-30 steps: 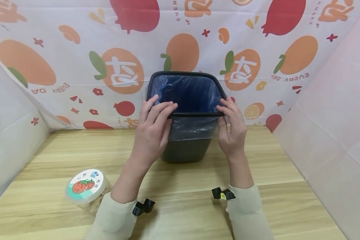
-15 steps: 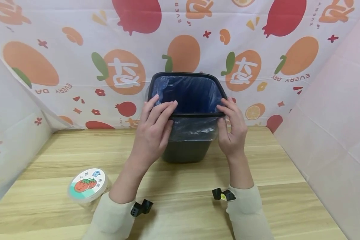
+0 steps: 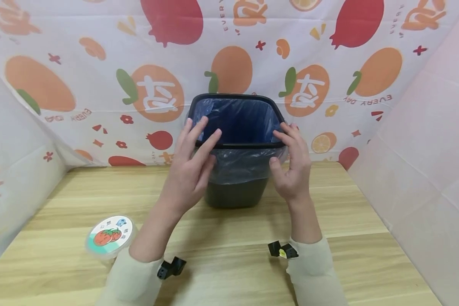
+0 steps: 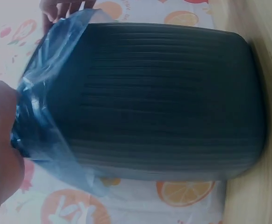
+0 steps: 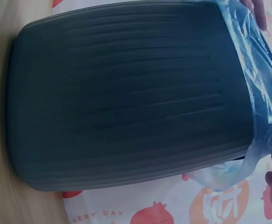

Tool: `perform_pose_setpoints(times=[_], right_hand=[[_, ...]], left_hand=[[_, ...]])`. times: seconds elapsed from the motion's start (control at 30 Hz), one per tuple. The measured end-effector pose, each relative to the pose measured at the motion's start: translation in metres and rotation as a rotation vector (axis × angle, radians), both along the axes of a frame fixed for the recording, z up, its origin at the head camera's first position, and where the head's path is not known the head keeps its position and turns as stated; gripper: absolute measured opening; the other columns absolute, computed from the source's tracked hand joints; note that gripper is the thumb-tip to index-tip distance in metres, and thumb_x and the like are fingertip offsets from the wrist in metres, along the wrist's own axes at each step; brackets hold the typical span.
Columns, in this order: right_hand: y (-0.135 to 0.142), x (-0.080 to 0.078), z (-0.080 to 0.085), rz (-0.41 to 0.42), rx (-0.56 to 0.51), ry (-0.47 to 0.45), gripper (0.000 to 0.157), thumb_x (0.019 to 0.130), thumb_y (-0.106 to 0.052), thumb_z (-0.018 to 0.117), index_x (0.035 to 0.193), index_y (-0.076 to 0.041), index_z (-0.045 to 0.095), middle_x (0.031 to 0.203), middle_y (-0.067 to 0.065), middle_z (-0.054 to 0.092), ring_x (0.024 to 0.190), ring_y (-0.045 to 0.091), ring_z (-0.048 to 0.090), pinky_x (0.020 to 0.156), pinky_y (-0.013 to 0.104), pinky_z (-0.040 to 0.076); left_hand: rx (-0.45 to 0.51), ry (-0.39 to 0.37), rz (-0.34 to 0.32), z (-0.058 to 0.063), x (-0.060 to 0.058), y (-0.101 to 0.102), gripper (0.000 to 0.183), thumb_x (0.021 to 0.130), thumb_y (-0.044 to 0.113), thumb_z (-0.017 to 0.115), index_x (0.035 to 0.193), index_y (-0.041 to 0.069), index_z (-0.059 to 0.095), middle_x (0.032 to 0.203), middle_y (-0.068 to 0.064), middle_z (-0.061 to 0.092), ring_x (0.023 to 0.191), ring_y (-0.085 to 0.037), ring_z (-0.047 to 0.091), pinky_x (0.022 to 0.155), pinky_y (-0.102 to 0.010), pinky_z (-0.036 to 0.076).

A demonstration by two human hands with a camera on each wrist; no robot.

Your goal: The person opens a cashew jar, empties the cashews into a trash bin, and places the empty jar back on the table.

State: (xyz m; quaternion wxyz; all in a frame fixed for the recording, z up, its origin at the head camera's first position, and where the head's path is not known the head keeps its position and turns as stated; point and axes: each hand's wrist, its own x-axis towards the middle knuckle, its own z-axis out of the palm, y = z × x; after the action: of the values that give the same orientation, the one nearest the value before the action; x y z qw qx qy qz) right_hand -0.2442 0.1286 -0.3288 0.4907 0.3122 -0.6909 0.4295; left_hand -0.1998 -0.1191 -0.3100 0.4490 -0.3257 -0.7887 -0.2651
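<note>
Wood-grain tabletop [image 3: 229, 255] before me: fruit-printed white cloth [image 3: 267, 63] hangs beyond its far edge; paler sheeting [image 3: 424, 157] lines its right edge.

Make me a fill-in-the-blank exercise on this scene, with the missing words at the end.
1. On the outside, the plastic bag covers only the ____ part of the bin.
2. The lidded tub stands nearer the left hand than the ____ hand.
3. The cloth behind the bin shows printed ____, such as oranges.

Missing words: upper; right; fruit.
</note>
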Motion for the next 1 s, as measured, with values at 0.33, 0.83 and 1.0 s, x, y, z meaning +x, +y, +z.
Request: perform_pose_setpoints(times=[0.33, 0.83, 1.0], right_hand=[[-0.030, 0.029, 0.023, -0.025, -0.243, 0.254, 0.026, 0.080, -0.016, 0.054, 0.087, 0.006, 0.068, 0.101, 0.025, 0.069, 0.109, 0.040, 0.062, 0.102, 0.050, 0.047], [-0.110, 0.060, -0.041, 0.443, -0.026, -0.215, 0.027, 0.074, 0.007, 0.062, 0.099, -0.004, 0.065, 0.101, 0.010, 0.067, 0.092, 0.018, 0.064, 0.077, 0.033, 0.057], [-0.138, 0.067, -0.067, 0.656, 0.253, -0.722, 0.056, 0.082, -0.009, 0.075, 0.134, -0.011, 0.053, 0.136, 0.002, 0.059, 0.126, 0.010, 0.054, 0.102, 0.031, 0.048]], left_hand=[[-0.011, 0.001, -0.010, 0.011, 0.061, -0.027, 0.038, 0.105, 0.024, 0.045, 0.135, 0.006, 0.062, 0.140, -0.018, 0.055, 0.127, -0.037, 0.053, 0.111, -0.033, 0.037], [-0.346, -0.339, 0.197, -0.010, 0.100, -0.114, 0.058, 0.089, 0.031, 0.073, 0.144, 0.028, 0.054, 0.139, -0.003, 0.056, 0.121, -0.025, 0.054, 0.091, -0.032, 0.041], [-0.406, -0.408, 0.274, -0.018, 0.112, -0.136, 0.077, 0.074, 0.038, 0.086, 0.144, 0.036, 0.053, 0.139, 0.003, 0.055, 0.106, -0.012, 0.051, 0.076, -0.026, 0.041]])
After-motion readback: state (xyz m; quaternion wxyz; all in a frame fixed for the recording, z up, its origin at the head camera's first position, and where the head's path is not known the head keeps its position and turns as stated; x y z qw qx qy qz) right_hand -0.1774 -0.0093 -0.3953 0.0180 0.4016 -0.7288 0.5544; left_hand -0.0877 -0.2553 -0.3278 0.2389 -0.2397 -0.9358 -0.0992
